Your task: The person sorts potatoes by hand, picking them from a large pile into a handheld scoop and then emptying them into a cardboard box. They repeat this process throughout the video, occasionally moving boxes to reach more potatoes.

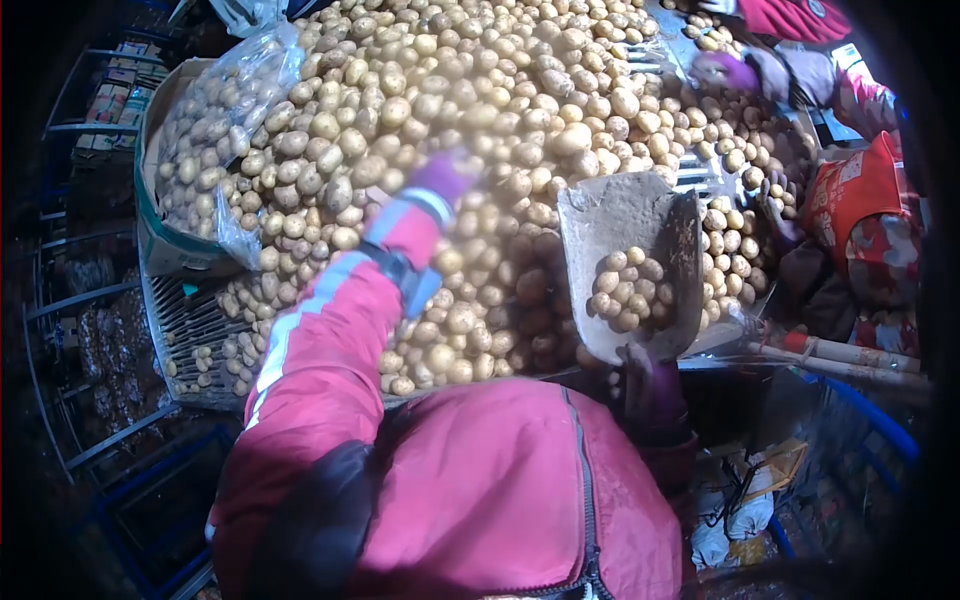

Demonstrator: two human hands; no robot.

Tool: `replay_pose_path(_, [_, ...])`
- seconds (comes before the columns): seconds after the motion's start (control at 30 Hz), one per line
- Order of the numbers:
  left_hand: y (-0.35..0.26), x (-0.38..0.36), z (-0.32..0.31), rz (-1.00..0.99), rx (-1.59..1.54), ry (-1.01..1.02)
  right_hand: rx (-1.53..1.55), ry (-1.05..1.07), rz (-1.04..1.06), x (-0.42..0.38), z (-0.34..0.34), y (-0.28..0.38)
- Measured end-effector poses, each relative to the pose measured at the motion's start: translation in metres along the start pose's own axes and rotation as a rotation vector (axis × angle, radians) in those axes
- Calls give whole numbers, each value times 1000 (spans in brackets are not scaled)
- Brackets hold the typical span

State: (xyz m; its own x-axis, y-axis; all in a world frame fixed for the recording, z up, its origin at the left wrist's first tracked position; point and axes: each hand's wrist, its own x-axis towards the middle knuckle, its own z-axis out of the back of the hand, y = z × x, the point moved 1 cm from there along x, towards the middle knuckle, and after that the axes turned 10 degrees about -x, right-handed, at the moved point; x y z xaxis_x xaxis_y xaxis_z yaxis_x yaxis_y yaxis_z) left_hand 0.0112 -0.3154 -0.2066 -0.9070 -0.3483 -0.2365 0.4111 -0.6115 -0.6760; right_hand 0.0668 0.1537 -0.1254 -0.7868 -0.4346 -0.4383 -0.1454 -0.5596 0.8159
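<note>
My left hand [447, 178], in a purple glove, reaches over a heap of small potatoes [340, 110]. Motion smears its fingers and the potatoes around them. Low and to the right, my right hand [652, 388] grips the near end of a worn metal scoop [640, 215], its dark glove in shadow. The scoop lies tilted against the heap with its mouth facing away from me. Several small potatoes [630, 292] are gathered in the near part of its pan.
A cardboard box with a green rim [150, 225] and a clear bag of potatoes [215, 125] stands at left. Below it shows a slatted metal rack [185, 335]. At right, a co-worker's gloved hand [725, 72] is at the heap, near a red bag [850, 195] and pale poles [850, 358].
</note>
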Motion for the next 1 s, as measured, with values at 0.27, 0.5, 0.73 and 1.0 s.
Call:
replay_pose_path(0.27, [-78,-35,-101,203,-657,95,687,101,-451,3,2,29])
replay_pose_path(0.5, [-108,-35,-110,-117,-504,171,457,75,-146,-5,17,7])
replay_pose_path(0.73, [-2,14,9,-143,253,-197,718,2,-403,-9,3,30])
replay_pose_path(1.0, [-16,41,-2,-258,599,-50,257,195,-165,-21,7,-12])
